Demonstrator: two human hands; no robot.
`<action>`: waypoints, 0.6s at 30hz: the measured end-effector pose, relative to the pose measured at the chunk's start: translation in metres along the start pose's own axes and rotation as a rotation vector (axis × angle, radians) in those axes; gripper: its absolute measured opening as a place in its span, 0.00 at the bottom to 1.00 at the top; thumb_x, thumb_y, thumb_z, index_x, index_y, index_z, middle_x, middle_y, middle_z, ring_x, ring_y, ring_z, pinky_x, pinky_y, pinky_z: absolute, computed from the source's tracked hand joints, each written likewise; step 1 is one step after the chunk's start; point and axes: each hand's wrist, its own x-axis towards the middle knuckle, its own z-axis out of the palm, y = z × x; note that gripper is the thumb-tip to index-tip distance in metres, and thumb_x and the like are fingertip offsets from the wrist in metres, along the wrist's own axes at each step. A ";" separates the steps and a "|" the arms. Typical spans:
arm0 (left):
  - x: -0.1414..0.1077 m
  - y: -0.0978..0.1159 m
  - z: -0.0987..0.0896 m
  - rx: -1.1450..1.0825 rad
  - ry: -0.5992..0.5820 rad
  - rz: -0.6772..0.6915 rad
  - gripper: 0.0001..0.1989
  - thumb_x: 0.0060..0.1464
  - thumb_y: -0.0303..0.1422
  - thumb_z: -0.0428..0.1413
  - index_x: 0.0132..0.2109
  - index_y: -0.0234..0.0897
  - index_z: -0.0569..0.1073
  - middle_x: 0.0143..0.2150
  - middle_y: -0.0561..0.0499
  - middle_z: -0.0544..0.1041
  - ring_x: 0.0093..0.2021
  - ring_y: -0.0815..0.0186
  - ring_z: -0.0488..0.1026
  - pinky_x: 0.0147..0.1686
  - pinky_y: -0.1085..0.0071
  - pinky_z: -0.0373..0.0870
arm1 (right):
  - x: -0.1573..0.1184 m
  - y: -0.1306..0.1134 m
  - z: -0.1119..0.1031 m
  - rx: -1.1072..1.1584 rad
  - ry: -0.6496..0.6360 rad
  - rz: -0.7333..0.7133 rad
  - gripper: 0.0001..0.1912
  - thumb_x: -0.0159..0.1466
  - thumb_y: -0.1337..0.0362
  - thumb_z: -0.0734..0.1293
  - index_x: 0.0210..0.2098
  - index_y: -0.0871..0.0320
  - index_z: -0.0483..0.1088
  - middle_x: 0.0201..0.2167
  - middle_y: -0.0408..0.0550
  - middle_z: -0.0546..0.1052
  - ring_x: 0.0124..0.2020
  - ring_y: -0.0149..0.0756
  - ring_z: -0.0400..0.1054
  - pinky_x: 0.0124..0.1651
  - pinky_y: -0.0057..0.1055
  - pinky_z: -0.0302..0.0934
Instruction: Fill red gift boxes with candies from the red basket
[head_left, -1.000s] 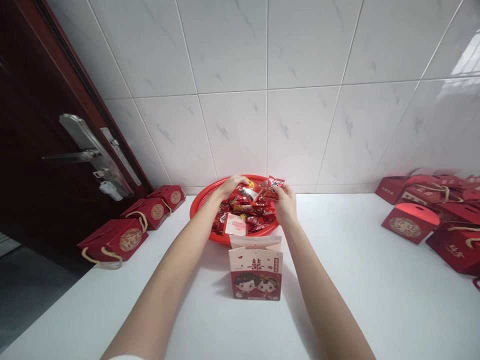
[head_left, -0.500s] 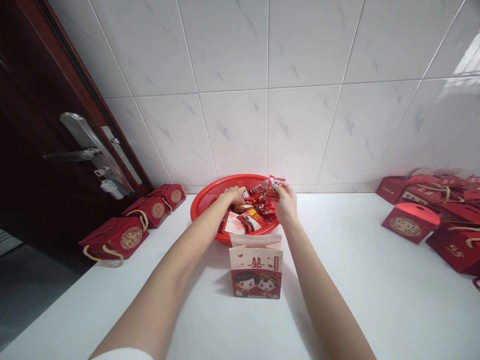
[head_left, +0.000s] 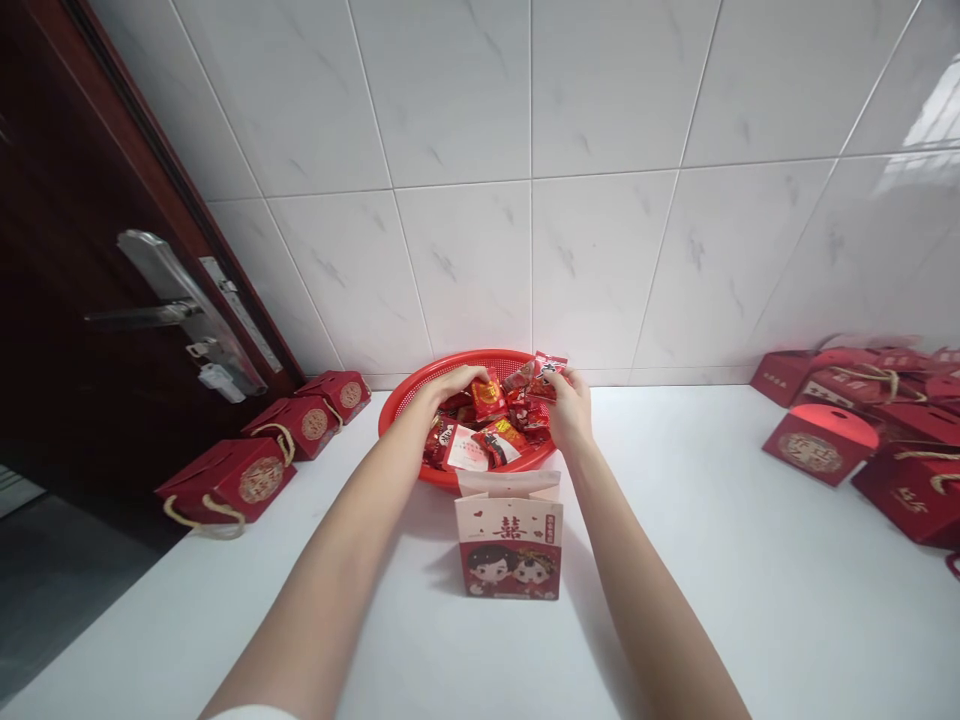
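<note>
A red plastic basket [head_left: 403, 396] with wrapped snack packets in it stands against the tiled wall. My left hand [head_left: 460, 380] is over the basket's left part, fingers closed on a red and gold packet [head_left: 489, 396]. At the basket's right rim, my right hand [head_left: 571, 408] grips a red and white packet [head_left: 548, 376] between thumb and fingers. In front of the basket, between my forearms, an open-topped paper box [head_left: 510, 550] with two cartoon figures stands upright.
Several red boxes with rope handles [head_left: 259, 480] line the table's left edge beside a dark door [head_left: 67, 200] with a metal handle. More red boxes [head_left: 821, 445] are piled at the right on the white table [head_left: 675, 520].
My left hand has risen slightly from among the packets, and a red and gold packet now shows at its fingertips. My right hand still holds its packet in nearly the same place.
</note>
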 end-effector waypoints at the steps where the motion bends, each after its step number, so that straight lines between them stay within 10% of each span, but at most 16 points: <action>1: -0.001 0.001 -0.001 0.011 -0.025 -0.031 0.15 0.41 0.43 0.63 0.21 0.40 0.69 0.18 0.49 0.71 0.19 0.61 0.67 0.22 0.63 0.63 | 0.000 0.000 0.000 -0.001 0.002 -0.001 0.09 0.50 0.63 0.72 0.31 0.56 0.70 0.25 0.40 0.79 0.30 0.36 0.73 0.34 0.31 0.68; 18: 0.008 -0.002 0.009 0.294 -0.032 0.001 0.07 0.38 0.31 0.63 0.30 0.42 0.81 0.27 0.52 0.80 0.32 0.60 0.76 0.32 0.70 0.69 | 0.002 0.001 0.000 0.010 -0.004 -0.006 0.09 0.49 0.63 0.72 0.30 0.56 0.71 0.24 0.40 0.78 0.29 0.36 0.73 0.34 0.32 0.67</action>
